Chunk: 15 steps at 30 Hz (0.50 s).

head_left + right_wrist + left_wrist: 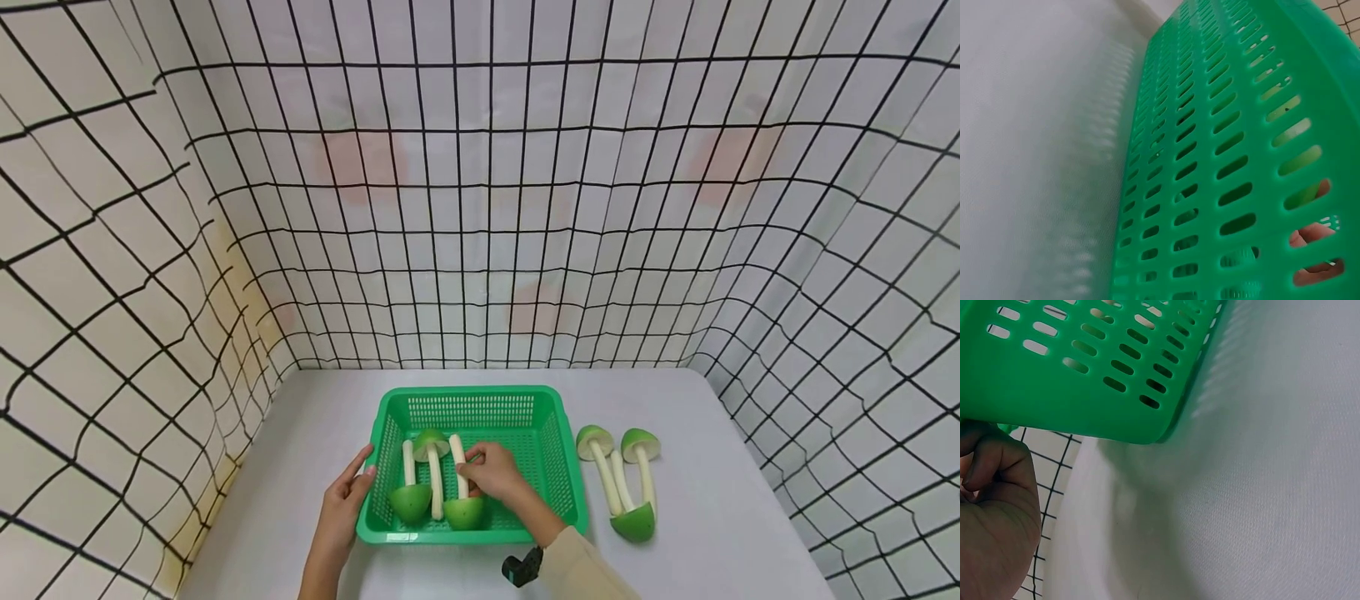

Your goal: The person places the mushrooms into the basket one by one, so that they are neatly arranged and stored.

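Inside a green plastic basket (551,467), my right hand (493,473) pinches the white stem of a green-capped toy mushroom (464,513), whose cap points toward me. Left of it lie two more such mushrooms, one with its cap at the far end (431,443) and one with its cap near me (410,503). At the basket's left rim, my left hand (343,504) holds the edge with thumb and fingers. Curled fingers of that hand (997,469) show beside the rim in the left wrist view. Through the basket's slots, the right wrist view shows only bits of the right hand (1313,234).
Right of the basket, three more mushrooms lie on the white table (720,500): two with caps away from me (595,442) (640,445) and one with its cap near me (634,523). Black grid netting (487,208) over pale cloth encloses the back and sides.
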Motion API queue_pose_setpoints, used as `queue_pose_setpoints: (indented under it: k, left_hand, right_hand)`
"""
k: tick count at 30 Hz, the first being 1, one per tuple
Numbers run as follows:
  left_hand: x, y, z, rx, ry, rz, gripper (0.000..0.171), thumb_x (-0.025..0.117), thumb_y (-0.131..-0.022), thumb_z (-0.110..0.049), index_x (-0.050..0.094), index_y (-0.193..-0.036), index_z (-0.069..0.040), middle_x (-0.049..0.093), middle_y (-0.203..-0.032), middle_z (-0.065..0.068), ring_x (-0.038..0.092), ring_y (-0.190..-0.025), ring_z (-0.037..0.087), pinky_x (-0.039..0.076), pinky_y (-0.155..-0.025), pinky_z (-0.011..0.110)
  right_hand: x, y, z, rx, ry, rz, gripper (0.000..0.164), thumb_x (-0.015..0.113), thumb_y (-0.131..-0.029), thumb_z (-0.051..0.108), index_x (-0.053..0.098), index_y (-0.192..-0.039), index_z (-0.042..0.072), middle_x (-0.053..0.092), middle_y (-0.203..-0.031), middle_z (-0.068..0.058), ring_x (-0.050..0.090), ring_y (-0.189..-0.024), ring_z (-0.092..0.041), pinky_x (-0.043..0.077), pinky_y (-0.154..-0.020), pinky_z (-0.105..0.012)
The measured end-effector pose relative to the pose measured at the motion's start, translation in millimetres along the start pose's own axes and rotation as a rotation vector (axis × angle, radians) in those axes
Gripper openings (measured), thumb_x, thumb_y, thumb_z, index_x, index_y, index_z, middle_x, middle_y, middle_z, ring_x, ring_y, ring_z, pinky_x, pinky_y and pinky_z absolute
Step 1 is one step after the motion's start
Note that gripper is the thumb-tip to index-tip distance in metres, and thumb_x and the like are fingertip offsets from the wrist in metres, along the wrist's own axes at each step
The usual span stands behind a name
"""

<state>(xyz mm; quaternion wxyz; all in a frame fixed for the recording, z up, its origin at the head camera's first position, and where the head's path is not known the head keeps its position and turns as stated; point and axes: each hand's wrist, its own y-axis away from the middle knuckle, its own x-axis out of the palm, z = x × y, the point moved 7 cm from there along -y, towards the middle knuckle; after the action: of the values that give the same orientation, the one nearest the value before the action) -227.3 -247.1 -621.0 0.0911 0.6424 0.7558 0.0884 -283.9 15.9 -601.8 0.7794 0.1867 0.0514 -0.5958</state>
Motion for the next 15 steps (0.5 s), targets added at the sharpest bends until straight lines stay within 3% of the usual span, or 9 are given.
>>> queue_pose_setpoints:
  k: [7, 15]
  left_hand:
    - [2.2, 1.8, 1.4, 0.001, 0.017, 0.01, 0.06, 0.062, -0.101, -0.048, 0.046, -0.156, -0.029, 0.063, -0.132, 0.024, 0.071, -0.103, 0.026, 0.063, -0.079, 0.036]
    - [1.0, 0.2, -0.6, 0.011, 0.026, 0.016, 0.058, 0.062, -0.102, -0.046, 0.046, -0.156, -0.031, 0.063, -0.132, 0.022, 0.071, -0.101, 0.024, 0.063, -0.078, 0.034]
  right_hand:
    - [2.2, 0.2, -2.3, -0.008, 0.033, 0.038, 0.026, 0.072, -0.096, 0.014, 0.065, -0.113, -0.004, 0.07, -0.084, -0.011, 0.069, -0.065, -0.018, 0.057, -0.054, -0.029]
    - [5.0, -4.5, -7.0, 0.042, 0.012, 0.043, 0.027, 0.07, -0.096, 0.006, 0.062, -0.118, -0.005, 0.065, -0.093, -0.012, 0.07, -0.071, -0.02, 0.06, -0.058, -0.03]
